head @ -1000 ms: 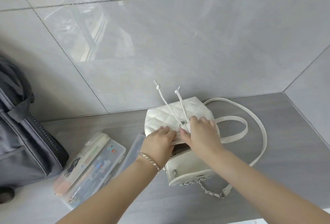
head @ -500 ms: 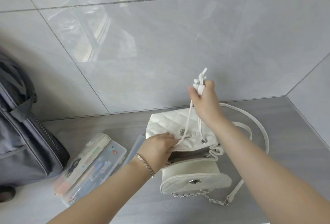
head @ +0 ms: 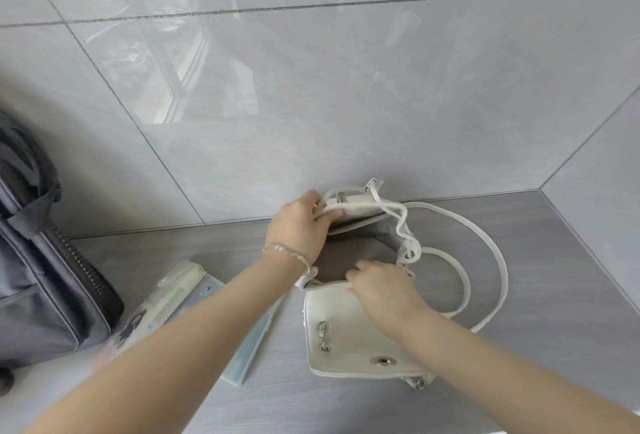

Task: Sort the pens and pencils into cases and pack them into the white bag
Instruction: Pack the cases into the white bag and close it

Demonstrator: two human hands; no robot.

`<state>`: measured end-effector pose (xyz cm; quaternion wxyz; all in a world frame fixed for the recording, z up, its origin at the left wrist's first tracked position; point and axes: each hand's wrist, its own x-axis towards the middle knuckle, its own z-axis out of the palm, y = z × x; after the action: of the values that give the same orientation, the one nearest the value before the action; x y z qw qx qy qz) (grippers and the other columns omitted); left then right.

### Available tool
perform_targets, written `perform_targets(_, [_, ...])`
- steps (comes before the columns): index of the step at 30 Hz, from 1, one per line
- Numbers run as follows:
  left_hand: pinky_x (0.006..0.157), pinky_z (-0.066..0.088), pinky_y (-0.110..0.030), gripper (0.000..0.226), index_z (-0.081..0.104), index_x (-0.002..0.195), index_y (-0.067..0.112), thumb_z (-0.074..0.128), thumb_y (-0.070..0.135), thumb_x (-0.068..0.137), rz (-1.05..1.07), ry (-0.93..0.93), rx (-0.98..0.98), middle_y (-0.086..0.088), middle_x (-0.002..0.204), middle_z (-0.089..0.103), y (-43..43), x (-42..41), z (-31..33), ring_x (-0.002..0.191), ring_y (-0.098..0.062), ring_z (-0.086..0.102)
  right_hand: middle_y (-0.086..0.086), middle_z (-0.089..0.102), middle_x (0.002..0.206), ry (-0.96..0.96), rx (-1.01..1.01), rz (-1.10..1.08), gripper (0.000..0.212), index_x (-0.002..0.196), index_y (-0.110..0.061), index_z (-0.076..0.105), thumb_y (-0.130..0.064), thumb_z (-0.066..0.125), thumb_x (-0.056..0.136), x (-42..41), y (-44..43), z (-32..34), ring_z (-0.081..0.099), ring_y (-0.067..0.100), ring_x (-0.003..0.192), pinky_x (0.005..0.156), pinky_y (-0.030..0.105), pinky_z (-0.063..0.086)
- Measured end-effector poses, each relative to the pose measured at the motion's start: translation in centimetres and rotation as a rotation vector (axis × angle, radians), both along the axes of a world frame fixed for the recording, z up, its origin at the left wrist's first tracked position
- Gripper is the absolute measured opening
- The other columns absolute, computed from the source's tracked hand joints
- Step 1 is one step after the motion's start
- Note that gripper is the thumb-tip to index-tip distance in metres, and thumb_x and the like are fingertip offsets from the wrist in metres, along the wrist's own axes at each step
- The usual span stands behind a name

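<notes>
The white bag (head: 349, 333) stands on the grey counter by the tiled wall, its mouth pulled wide so the brown lining (head: 349, 255) shows. My left hand (head: 299, 226) grips the far rim of the opening. My right hand (head: 379, 283) grips the near rim, above the folded-down flap with its snap. The white drawstring (head: 403, 226) hangs loose at the right of the mouth. Two clear pencil cases lie left of the bag, partly under my left forearm: one with printed stickers (head: 166, 302) and a bluish one (head: 252, 350).
A dark grey backpack (head: 41, 278) stands at the left edge of the counter. The bag's long white strap (head: 485, 260) loops over the counter to the right. Tiled walls close the back and the right corner.
My right hand let go of the raised drawstring and came down to the near rim. My left hand moved to the far rim, and the bag's mouth now gapes open.
</notes>
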<state>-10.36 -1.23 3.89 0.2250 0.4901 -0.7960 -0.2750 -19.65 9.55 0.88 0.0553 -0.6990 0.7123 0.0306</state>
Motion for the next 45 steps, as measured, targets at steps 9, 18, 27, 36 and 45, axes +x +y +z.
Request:
perform_targets(9, [0.075,0.04,-0.03,0.037,0.054,0.11,0.01,0.063,0.034,0.082,0.209,-0.109,0.215,-0.012,0.114,0.06,-6.5,-0.7,-0.1,0.095,-0.029,0.058,-0.001,0.048,0.036,0.122,0.014,0.132,0.036,0.041,-0.019,0.051,-0.019,0.079,0.019,0.4,2.8,1.9,0.047,0.011,0.029,0.044,0.02,-0.002])
perform_targets(18, [0.067,0.038,-0.023,0.034,0.062,0.092,0.01,0.066,0.042,0.079,0.046,-0.093,0.309,-0.001,0.081,0.059,-2.4,1.7,-1.9,0.077,-0.018,0.054,-0.009,0.057,0.12,-0.451,-0.148,-0.135,0.031,0.113,-0.025,0.058,-0.042,0.046,0.091,-1.4,-2.7,3.9,0.046,0.013,0.119,0.092,0.034,0.043])
perform_targets(27, [0.101,0.035,-0.032,0.043,0.047,0.129,0.01,0.053,0.024,0.088,0.201,-0.449,0.16,-0.01,0.138,0.043,-0.9,15.3,-8.1,0.127,-0.026,0.04,-0.012,0.048,0.13,-0.419,-0.137,-0.25,0.032,0.124,-0.029,0.05,-0.033,0.048,0.092,-1.1,-5.2,2.4,0.037,0.011,0.125,0.093,0.027,0.038])
perform_targets(36, [0.069,0.058,-0.046,0.108,0.057,0.122,0.023,0.087,0.057,0.024,0.13,-0.848,0.079,-0.018,0.108,0.065,2.0,19.5,-12.7,0.089,-0.038,0.065,-0.011,0.047,0.129,-0.401,-0.107,-0.267,0.027,0.119,-0.028,0.054,-0.03,0.047,0.093,-0.8,-5.1,3.0,0.036,0.008,0.12,0.067,0.013,0.018])
perform_targets(45, [0.094,0.038,-0.048,0.079,0.035,0.13,0.048,0.077,0.035,0.065,0.255,-0.791,0.114,-0.01,0.133,0.042,1.7,18.5,-12.0,0.113,-0.035,0.049,-0.003,0.05,0.129,-0.445,-0.094,-0.227,0.026,0.116,-0.022,0.059,-0.025,0.051,0.091,-0.7,-4.8,2.3,0.033,0.014,0.132,0.096,0.019,0.025])
